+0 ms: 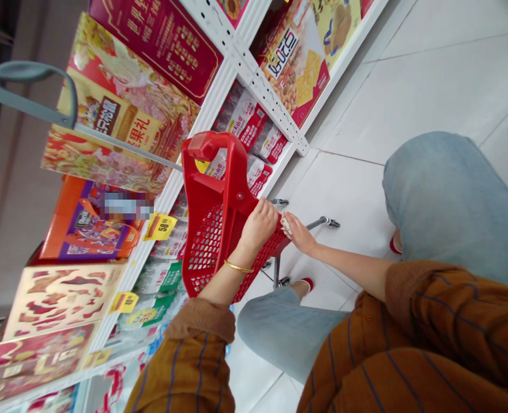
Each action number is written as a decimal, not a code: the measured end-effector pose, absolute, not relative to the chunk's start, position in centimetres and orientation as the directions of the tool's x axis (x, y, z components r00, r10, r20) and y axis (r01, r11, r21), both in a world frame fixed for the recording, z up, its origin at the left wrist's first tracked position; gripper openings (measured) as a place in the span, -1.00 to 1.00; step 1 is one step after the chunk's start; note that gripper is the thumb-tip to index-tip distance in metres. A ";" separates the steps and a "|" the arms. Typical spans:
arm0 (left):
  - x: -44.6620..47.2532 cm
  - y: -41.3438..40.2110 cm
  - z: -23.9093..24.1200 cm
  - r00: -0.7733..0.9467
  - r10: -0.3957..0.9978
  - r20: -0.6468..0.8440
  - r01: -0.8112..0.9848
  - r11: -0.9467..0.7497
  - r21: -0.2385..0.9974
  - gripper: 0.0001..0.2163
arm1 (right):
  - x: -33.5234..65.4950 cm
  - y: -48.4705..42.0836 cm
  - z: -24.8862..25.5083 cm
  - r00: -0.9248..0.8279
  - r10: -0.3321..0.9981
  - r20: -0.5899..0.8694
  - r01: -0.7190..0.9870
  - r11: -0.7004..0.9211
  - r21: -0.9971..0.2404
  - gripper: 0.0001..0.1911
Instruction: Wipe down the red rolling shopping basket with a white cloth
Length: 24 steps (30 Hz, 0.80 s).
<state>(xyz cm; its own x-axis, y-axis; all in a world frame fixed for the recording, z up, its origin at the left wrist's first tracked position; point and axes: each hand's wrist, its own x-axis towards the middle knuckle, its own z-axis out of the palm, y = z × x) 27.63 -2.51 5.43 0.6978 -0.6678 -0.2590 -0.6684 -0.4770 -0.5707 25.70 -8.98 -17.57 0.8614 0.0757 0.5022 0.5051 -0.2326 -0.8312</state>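
A red plastic rolling shopping basket (pixel 204 244) with mesh sides stands tilted in the sideways view before my knees. My left hand (pixel 260 221), a gold bangle on its wrist, is closed over the near rim. Close beside it, my right hand (pixel 299 234) has its fingers bent at the same rim. A small whitish patch shows at those fingertips; I cannot make out what it is. From the basket's far side runs a thin metal rod ending in a grey loop handle (pixel 30 104). Metal legs with small castors (pixel 332 222) show underneath.
White store shelving (pixel 232 57) runs along the basket's far side, very near it. Gift boxes (pixel 124 115) stand on the upper shelf, with shrink-wrapped bottles (pixel 247 117) below. Yellow price tags (pixel 161 227) hang at the edge. Pale floor tiles (pixel 434 74) lie beneath.
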 end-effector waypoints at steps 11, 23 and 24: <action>29.0 -3.5 4.1 0.692 -0.604 -0.396 -0.696 -0.412 -0.588 -0.66 | 26.8 -7.4 -14.2 0.843 0.013 0.538 0.533 -0.156 -0.832 -0.26; 28.6 -2.9 4.0 0.632 -0.636 -0.442 -0.748 -0.352 -0.563 -0.67 | 26.0 -7.4 -19.3 0.889 0.074 0.451 0.457 -0.118 -0.882 -0.40; 28.5 -2.8 4.0 0.626 -0.643 -0.441 -0.751 -0.345 -0.563 -0.67 | 25.9 -7.5 -19.6 0.893 0.081 0.443 0.449 -0.114 -0.886 -0.41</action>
